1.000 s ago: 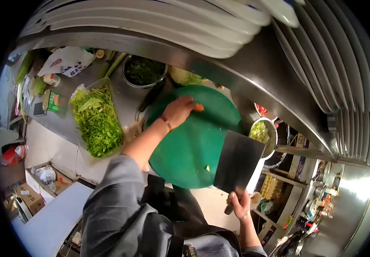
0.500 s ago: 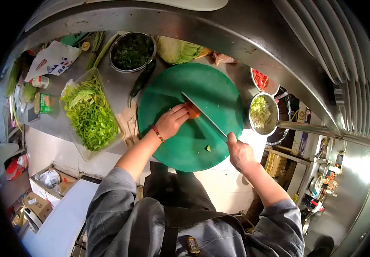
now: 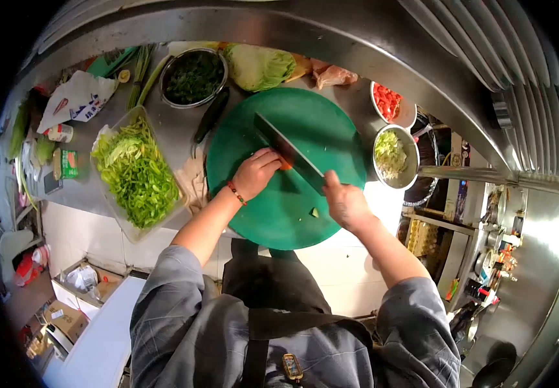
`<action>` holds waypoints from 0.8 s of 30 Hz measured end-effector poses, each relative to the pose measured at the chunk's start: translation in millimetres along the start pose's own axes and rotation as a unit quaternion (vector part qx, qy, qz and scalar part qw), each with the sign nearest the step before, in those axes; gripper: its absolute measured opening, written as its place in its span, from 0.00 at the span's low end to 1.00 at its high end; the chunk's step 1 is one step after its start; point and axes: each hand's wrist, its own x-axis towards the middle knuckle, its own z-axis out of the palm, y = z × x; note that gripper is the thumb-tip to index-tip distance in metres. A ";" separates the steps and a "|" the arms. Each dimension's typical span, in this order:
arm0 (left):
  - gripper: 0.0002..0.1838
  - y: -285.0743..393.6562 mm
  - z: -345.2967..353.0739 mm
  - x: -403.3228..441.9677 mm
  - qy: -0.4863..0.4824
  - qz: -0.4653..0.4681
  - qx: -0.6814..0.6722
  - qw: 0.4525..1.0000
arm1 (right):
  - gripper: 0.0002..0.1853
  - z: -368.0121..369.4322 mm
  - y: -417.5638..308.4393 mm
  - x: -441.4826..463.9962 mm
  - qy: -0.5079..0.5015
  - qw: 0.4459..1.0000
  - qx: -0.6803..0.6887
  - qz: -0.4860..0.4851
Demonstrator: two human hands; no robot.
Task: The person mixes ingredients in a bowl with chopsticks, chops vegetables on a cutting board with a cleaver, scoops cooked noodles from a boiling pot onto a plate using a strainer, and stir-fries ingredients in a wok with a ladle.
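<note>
On a green board, the left hand grips an orange piece just left of the slanting cleaver clenched in the right hand.

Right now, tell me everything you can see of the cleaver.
The cleaver has a broad, flat blade that looks like dark metal, seen steeply from above. It slants across the round green board, its far end pointing up and left in the picture. The right hand grips it, hiding the handle. The blade stands right beside an orange piece at the left hand's fingertips; whether its edge touches the board is unclear.
</note>
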 end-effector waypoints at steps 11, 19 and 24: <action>0.17 30.0 38.4 23.8 -0.003 -0.202 -0.047 0.978 | 0.17 29.2 28.3 -39.9 0.014 0.990 0.041 0.132; 0.12 30.6 34.8 7.1 0.073 -0.171 -0.059 0.981 | 0.11 48.3 23.0 -33.9 0.046 0.988 0.058 0.139; 0.07 32.9 33.8 8.1 0.120 -0.164 -0.078 0.976 | 0.11 13.6 8.1 -31.3 0.063 0.991 0.064 0.100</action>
